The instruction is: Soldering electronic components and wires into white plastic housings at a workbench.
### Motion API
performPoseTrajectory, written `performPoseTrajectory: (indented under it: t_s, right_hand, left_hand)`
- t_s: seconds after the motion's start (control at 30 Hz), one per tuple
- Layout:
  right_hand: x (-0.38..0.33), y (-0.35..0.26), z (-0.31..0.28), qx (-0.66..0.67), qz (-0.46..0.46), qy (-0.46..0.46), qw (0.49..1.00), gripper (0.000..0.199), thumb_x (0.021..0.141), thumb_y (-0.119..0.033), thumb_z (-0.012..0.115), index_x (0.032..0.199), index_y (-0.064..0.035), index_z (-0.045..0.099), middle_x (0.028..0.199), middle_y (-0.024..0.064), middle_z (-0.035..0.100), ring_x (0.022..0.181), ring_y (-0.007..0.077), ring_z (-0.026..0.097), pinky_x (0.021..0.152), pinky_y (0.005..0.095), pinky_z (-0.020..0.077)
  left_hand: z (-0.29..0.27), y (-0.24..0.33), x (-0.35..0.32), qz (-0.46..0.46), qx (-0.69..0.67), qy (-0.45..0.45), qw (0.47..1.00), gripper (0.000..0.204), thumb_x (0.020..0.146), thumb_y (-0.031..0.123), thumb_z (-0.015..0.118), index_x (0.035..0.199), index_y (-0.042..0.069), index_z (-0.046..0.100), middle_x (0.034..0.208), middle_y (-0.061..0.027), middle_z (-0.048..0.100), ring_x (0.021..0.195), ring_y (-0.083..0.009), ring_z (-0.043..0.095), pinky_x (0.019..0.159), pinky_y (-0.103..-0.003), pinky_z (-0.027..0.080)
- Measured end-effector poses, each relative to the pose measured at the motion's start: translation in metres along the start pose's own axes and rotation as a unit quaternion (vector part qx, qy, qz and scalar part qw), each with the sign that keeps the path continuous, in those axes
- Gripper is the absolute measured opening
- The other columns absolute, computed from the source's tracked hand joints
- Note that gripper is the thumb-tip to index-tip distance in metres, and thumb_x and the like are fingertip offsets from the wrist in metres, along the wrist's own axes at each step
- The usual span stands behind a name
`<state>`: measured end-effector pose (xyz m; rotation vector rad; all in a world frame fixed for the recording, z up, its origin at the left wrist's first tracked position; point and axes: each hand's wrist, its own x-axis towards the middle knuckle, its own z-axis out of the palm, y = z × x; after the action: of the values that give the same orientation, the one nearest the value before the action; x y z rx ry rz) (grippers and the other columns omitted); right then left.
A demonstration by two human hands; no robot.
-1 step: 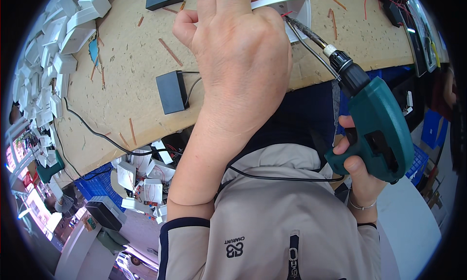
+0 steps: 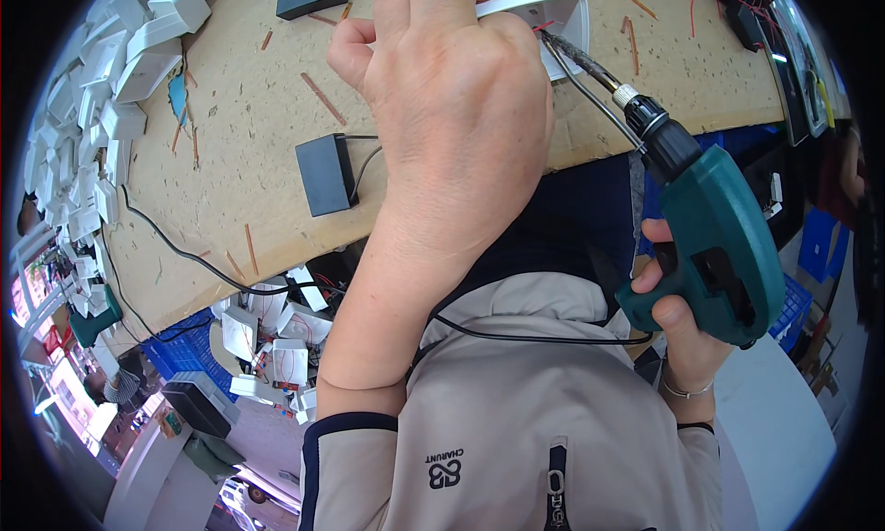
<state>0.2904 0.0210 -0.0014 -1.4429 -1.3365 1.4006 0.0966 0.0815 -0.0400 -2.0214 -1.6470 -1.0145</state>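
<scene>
My right hand (image 2: 678, 319) grips a dark green soldering gun (image 2: 724, 245) by its handle. Its metal tip and thin side tube reach up and left into a white open plastic case (image 2: 570, 19), where a bit of red wire (image 2: 546, 24) shows by the tip. At the case's left side is my left hand (image 2: 461, 98), back up, with bent fingers closed against the case. The upper picture edge cuts those fingers off, and the hand covers part of the case. The gun's black cable crosses in front of my body.
White plastic cases (image 2: 120, 61) pile up at the table's left. Two black boxes (image 2: 324, 176) lie beside my left hand, one farther off. Copper-coloured strips (image 2: 323, 98) are scattered over the tan tabletop (image 2: 240, 144). Below its front edge are more white cases with wires (image 2: 277, 337).
</scene>
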Motion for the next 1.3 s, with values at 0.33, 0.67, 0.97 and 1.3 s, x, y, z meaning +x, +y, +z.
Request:
performPoseTrajectory:
  t_s: [0.33,0.67,0.97,1.3]
  right_hand:
    - [-0.002,-0.001,-0.001,-0.007,-0.001,0.003,1.0,0.076,0.064,-0.041,0.072,0.116,0.0055,0.042,0.099,0.0192,0.057,0.064,0.0133,0.058,0.056,0.0223,0.0474]
    - [-0.007,0.002,-0.003,0.003,-0.034,0.012,0.999,0.075,0.065,-0.041,0.072,0.114,0.0069,0.043,0.099,0.0202,0.057,0.064,0.0132,0.057,0.055,0.0216,0.0471]
    - [-0.009,0.005,-0.015,0.037,-0.097,0.028,0.994,0.079,0.063,-0.045,0.071,0.114,0.0075,0.04,0.099,0.0209,0.056,0.061,0.0132,0.057,0.052,0.0203,0.0472]
    - [0.038,-0.017,0.006,0.028,-0.305,0.022,0.952,0.06,0.065,0.003,0.051,0.122,0.004,0.033,0.114,0.0233,0.046,0.077,0.0147,0.052,0.069,0.0245,0.0439]
  left_hand:
    - [-0.003,0.003,0.0,-0.011,0.026,-0.033,0.999,0.007,0.067,0.009,0.062,0.073,0.006,0.063,0.094,-0.0059,0.055,0.086,-0.0182,0.05,0.074,-0.033,0.028]
    - [-0.009,0.005,0.0,-0.024,0.055,-0.064,0.996,0.007,0.067,0.01,0.062,0.072,0.006,0.063,0.094,-0.0053,0.055,0.087,-0.0179,0.05,0.075,-0.034,0.026]
    - [-0.021,0.008,0.009,-0.026,0.081,-0.078,0.993,0.006,0.068,0.011,0.062,0.072,0.007,0.064,0.095,-0.0047,0.055,0.088,-0.0176,0.05,0.077,-0.034,0.025]
    - [-0.027,-0.011,-0.007,-0.068,-0.128,-0.028,0.989,0.007,0.069,0.013,0.063,0.074,0.008,0.064,0.107,-0.0128,0.05,0.104,-0.0269,0.041,0.09,-0.036,0.025]
